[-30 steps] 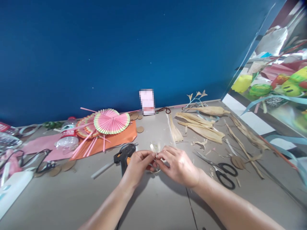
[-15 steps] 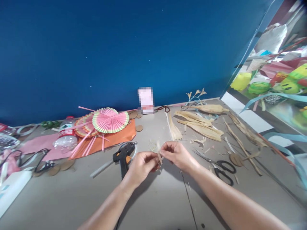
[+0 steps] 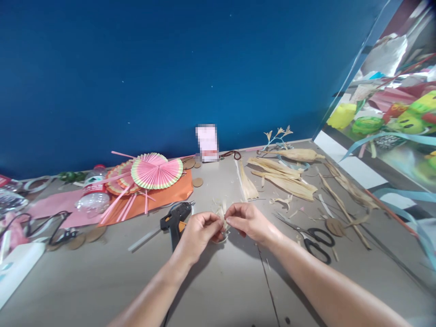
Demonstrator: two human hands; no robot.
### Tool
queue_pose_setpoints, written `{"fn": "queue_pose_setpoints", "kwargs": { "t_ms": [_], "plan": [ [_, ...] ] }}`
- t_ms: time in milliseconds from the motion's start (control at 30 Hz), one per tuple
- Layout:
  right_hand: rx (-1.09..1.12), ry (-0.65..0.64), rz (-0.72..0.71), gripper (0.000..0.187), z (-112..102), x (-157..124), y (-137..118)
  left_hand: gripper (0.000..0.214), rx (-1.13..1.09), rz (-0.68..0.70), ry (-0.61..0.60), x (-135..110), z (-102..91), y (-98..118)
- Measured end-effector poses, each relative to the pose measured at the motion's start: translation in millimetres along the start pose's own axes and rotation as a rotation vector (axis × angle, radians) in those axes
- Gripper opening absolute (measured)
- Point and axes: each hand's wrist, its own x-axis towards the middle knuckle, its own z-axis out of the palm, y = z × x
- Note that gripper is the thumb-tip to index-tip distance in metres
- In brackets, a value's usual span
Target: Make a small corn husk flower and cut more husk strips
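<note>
Between my two hands is a small pale strip of dried corn husk [image 3: 224, 218], partly covered by my fingers. My left hand [image 3: 204, 229] pinches it from the left, thumb against the forefinger. From the right, my right hand [image 3: 247, 221] closes thumb and forefinger on its edge. A black hot glue gun [image 3: 175, 222] with an orange trigger lies just left of my left hand, a glue stick behind it. Black-handled scissors [image 3: 311, 238] rest open to the right of my right hand. Beyond them spread several dried corn husks [image 3: 288, 181].
At the left are pink paper fans [image 3: 157, 171] on orange paper [image 3: 184, 188], and a plastic bottle [image 3: 93, 195]. A phone-like upright item [image 3: 207, 143], blurred out, leans on the blue wall [image 3: 170, 68]. A blue-stemmed sprig of husk flowers [image 3: 279, 134] stands at the back right.
Both hands have shifted slightly, with the fingertips still meeting at the husk strip. The strip has turned, and a curled end now shows below my left fingers.
</note>
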Motion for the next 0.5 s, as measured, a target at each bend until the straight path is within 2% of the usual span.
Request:
{"fn": "queue_pose_setpoints", "kwargs": {
  "t_ms": [233, 500],
  "plan": [
    [-0.055, -0.005, -0.017, 0.001, 3.4, -0.4, 4.7, 0.02, -0.007, 0.01, 0.004, -0.1, 1.1, 0.7],
    [-0.004, -0.083, 0.046, 0.007, 3.1, 0.0, 2.8, 0.018, -0.068, 0.005, -0.026, 1.9, -2.2, -4.1]
  ]
}}
